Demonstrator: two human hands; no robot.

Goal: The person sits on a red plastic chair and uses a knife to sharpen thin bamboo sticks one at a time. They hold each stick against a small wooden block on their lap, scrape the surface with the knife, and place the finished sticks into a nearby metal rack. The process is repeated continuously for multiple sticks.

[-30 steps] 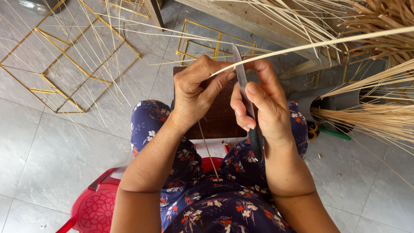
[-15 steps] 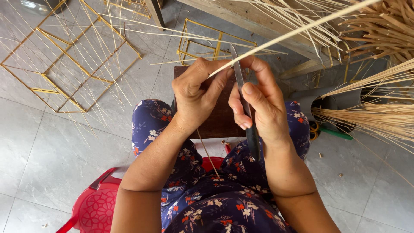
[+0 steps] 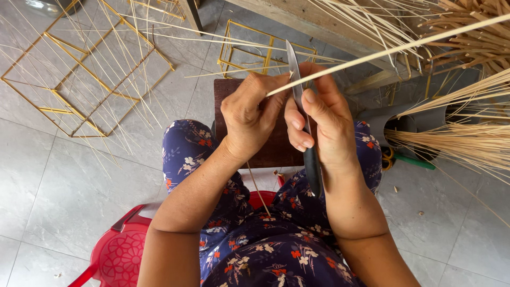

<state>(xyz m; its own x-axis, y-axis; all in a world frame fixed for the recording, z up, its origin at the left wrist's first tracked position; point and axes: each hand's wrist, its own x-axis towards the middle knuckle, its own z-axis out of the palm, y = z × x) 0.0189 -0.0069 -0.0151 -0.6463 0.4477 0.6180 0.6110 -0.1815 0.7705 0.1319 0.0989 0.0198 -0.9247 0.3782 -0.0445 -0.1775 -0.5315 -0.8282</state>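
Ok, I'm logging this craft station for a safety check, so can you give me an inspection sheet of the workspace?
Surface: grey tiled floor; dark wooden block in front of the knees.
Job's things: long bamboo strip; knife, blade pointing away from the body.
Clutter: thin slivers scattered on the floor, yellow wire frames, bundles of splints.
Hands: left hand pinches the strip; right hand grips the knife.
Cables: nothing seen.
Surroundings: red plastic stool, wooden bench.

Yellow wire frames [image 3: 87, 79], red stool [image 3: 114, 255], maybe pot [image 3: 396, 125].
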